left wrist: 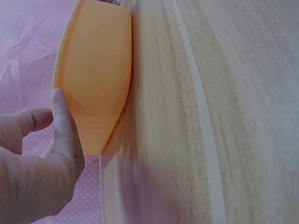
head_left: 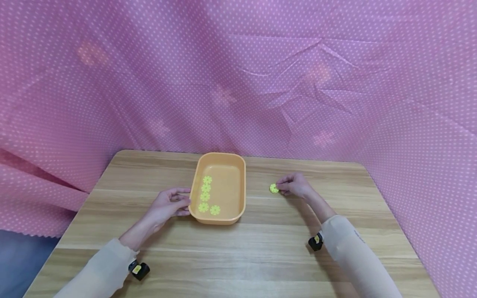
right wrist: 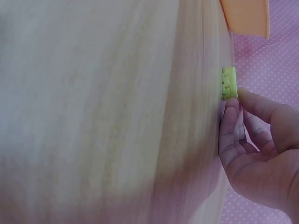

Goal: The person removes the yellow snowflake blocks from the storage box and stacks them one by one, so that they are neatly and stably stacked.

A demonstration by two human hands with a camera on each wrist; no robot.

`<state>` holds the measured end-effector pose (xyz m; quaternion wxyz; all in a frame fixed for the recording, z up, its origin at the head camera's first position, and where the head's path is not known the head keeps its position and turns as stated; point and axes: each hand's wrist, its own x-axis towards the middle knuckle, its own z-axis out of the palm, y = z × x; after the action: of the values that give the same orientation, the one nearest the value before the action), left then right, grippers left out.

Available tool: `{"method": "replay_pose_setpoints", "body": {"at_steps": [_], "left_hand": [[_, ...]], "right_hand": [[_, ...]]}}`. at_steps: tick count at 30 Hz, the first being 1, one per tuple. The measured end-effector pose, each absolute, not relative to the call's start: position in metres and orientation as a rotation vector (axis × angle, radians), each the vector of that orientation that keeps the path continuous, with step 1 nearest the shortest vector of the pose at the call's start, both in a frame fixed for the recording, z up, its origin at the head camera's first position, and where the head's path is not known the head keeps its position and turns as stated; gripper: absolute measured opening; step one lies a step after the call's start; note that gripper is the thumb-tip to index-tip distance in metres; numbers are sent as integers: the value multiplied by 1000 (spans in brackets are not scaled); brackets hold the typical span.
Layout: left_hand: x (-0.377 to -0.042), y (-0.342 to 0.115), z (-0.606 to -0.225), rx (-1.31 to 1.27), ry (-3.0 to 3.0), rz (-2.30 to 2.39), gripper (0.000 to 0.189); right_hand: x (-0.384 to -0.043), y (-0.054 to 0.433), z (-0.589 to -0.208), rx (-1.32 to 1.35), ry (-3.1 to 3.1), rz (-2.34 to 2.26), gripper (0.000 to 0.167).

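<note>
A shallow orange tray (head_left: 230, 186) stands on the table, with several yellow flower-shaped pieces (head_left: 205, 196) lying in it, most in a column along the left side. My left hand (head_left: 168, 206) is at the tray's left side, its thumb touching the rim and the other fingers fairly straight; the left wrist view shows that hand (left wrist: 42, 163) beside the tray's outer wall (left wrist: 100, 70). To the right of the tray, my right hand (head_left: 296, 186) pinches another yellow flower-shaped piece (head_left: 273, 188) by its edge, close to the tabletop. Notches line that piece's side (right wrist: 229, 84) in the right wrist view.
The wood-grain table (head_left: 261, 256) has rounded far corners. A pink dotted cloth (head_left: 238, 82) hangs behind it and along both sides. Each wrist carries a small black camera, one on the left (head_left: 139, 270) and one on the right (head_left: 316, 242).
</note>
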<state>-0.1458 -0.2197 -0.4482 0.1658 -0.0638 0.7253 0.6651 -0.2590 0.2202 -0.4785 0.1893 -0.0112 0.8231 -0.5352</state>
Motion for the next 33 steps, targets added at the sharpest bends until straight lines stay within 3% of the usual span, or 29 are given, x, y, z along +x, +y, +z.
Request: {"method": "replay_pose_setpoints", "body": {"at_steps": [16,33], "left_hand": [[-142,-215,-448,-194,2074,1885,51],[-141,-217,-447,-188,2074,1880,53]], "right_hand": [[-257,227,-477,-24,2316,-1493,31],[-254,216,-446,-67,2317,-1494,38]]}}
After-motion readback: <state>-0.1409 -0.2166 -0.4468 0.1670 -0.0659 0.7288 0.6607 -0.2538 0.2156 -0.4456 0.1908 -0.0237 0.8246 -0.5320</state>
